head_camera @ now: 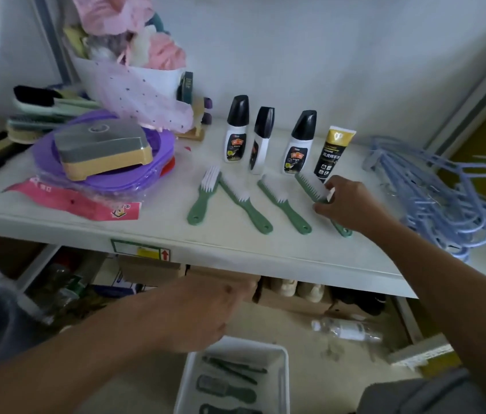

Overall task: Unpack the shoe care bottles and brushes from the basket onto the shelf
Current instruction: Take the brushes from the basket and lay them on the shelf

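The white shelf (176,231) stands against a pale wall. Three white bottles with black caps stand upright on it in a row: the left bottle (236,130), the middle bottle (261,141) and the right bottle (300,144). A gold and black tube (332,153) stands just beside the right bottle.

In front of the bottles lie three green brushes with white bristles: the first brush (204,195), the second brush (244,204) and the third brush (283,204). The heads of the first and second brush touch.

My right hand (346,204) grips the fourth brush (310,186) at its middle, fingers curled round it. The brush lies on the shelf, its head just in front of the tube.

My left hand (206,312) hangs below the shelf edge, above the white basket (283,375). It is blurred; its fingers look relaxed and hold nothing. The basket sits on the floor and contains more dark green brushes (227,389).

Blue hangers (444,198) lie at the right end of the shelf. A stack of purple lids (104,183) lies at the left end.
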A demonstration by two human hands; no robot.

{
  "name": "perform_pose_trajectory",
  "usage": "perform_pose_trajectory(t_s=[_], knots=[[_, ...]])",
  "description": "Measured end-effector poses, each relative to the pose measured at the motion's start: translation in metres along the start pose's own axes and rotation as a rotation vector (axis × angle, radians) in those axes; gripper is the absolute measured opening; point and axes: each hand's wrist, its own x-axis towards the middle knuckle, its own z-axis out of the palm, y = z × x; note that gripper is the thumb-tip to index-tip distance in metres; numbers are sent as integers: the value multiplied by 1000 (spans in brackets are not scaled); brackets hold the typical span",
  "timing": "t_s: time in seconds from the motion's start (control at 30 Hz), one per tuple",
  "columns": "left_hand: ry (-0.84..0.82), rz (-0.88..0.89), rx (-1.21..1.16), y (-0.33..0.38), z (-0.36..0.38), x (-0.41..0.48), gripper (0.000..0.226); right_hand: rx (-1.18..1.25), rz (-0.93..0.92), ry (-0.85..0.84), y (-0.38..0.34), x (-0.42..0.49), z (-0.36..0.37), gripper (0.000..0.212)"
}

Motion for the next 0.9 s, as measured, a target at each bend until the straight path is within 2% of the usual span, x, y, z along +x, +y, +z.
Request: perform_pose_trajectory(t_s=[0.23,0.4,0.67,0.8,0.9], knots=[[-117,-4,63,-16,15,-9,70,24,32,-51,-9,16,12,46],[-124,-22,119,-23,22,-14,74,55,47,-98,-11,19,19,37],[-201,10,80,-25,16,-11,73,40,25,-33,-23,-4,13,50],[-141,-62,-2,-22,-6,-7,76,66,-65,49,-36,-36,11,54],[-41,-82,30,-21,-11,-5,71,57,-136,102,-39,-66,11,48]])
